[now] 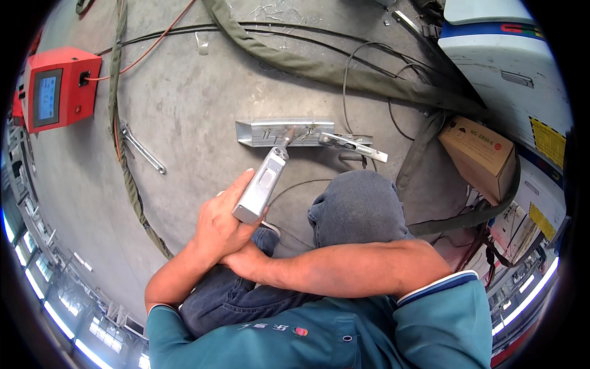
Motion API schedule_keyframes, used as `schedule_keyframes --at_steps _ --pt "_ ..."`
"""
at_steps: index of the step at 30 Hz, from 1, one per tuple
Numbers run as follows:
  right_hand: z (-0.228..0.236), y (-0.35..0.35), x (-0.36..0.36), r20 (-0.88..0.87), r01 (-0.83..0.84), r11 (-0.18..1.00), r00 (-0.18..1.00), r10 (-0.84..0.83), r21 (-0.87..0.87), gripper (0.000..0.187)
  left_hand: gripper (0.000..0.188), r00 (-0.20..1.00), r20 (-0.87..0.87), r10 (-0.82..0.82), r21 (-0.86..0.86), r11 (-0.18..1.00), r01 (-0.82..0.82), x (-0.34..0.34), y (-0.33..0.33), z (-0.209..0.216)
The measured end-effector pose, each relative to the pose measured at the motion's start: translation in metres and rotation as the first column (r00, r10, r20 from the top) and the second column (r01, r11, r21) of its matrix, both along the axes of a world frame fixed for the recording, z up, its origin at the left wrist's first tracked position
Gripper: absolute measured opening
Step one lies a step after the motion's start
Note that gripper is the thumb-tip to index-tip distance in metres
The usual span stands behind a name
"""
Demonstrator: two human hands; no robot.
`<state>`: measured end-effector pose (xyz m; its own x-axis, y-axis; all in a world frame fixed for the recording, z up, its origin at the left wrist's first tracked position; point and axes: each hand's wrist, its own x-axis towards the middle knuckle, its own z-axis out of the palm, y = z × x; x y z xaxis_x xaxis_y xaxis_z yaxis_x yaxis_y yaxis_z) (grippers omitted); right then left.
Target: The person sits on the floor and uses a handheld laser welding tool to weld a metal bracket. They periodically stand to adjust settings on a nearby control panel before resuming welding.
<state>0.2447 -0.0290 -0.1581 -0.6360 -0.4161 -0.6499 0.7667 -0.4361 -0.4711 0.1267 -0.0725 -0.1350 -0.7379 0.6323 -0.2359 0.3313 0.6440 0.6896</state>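
A silver handheld welding gun (261, 187) slants up and to the right in front of me. My left hand (220, 218) grips it from the left, one finger stretched along its side. Its copper-coloured tip (289, 136) reaches a grey metal channel (255, 133) on the floor; whether they touch I cannot tell. Weld-like marks show on the channel's face. A locking clamp (362, 149) sits at the channel's right end. My right arm crosses in front of me, with my right hand (241, 258) under my left wrist. Its fingers are mostly hidden there.
A red box with a screen (77, 86) stands far left, near a wrench (144, 149). A thick green sleeved hose (289, 64) and dark cables run across the concrete floor (178, 117). At right are a cardboard box (476, 154) and a white machine cabinet (491, 71).
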Motion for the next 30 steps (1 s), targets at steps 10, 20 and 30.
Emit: schedule_keyframes --at_steps 10,20,30 --pt "-0.009 0.007 -0.008 -0.049 -0.086 0.991 0.995 0.092 0.106 0.038 0.063 1.0 -0.02 -0.019 0.042 0.999 0.02 -0.003 0.0 -0.008" --pt "-0.01 0.004 0.0 -0.018 -0.133 0.984 0.991 0.136 0.118 0.04 0.061 0.999 -0.01 -0.046 0.029 0.999 0.046 0.004 -0.005 -0.014" --pt "-0.004 0.015 -0.009 -0.021 -0.21 0.968 0.976 0.215 0.136 0.042 0.061 0.999 0.025 -0.021 0.009 1.0 0.021 0.004 -0.002 -0.011"
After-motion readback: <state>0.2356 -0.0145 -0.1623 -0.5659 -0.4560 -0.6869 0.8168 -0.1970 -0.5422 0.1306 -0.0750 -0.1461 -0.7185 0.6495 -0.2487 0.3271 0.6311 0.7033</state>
